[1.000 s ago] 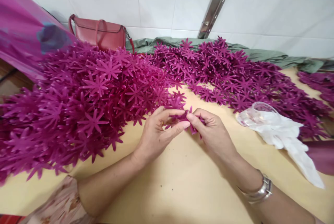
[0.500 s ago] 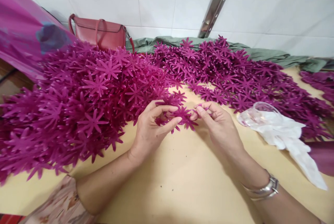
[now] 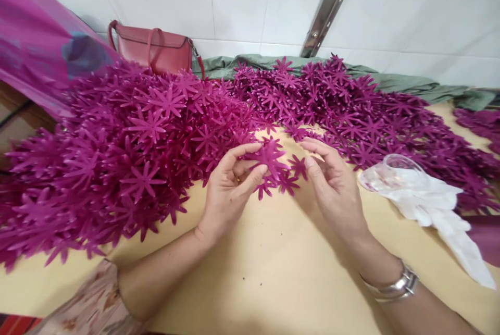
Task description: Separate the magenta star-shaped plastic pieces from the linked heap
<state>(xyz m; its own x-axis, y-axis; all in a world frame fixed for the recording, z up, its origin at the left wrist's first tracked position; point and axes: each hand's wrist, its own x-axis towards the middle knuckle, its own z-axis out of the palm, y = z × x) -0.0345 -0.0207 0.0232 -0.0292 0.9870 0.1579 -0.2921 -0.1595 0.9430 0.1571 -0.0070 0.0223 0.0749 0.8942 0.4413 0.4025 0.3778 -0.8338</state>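
Observation:
Between the thumb and fingers of my left hand (image 3: 230, 184) is a magenta flower-shaped piece (image 3: 270, 158) with several narrow petals, lifted over the table. My right hand (image 3: 336, 184) is beside it, thumb and fingers apart. A smaller dark magenta flower piece (image 3: 298, 167) is just left of my right thumb tip; whether they touch I cannot tell. Below the held piece, another flower piece (image 3: 288, 184) lies on the table, partly covered. A big heap of magenta flower pieces (image 3: 148, 126) rises to the left of my left hand.
A darker purple heap of flower pieces (image 3: 367, 116) spreads across the back and right. A clear plastic cup (image 3: 402, 168) lies on white tissue (image 3: 433, 197) to the right. A red handbag (image 3: 156, 51) stands by the tiled wall (image 3: 242, 1). Green cloth (image 3: 406, 82) runs along the wall.
The fingers of my right hand have parted from their pinch. A flower piece now shows clearly in my left hand, and a smaller one appears by my right thumb.

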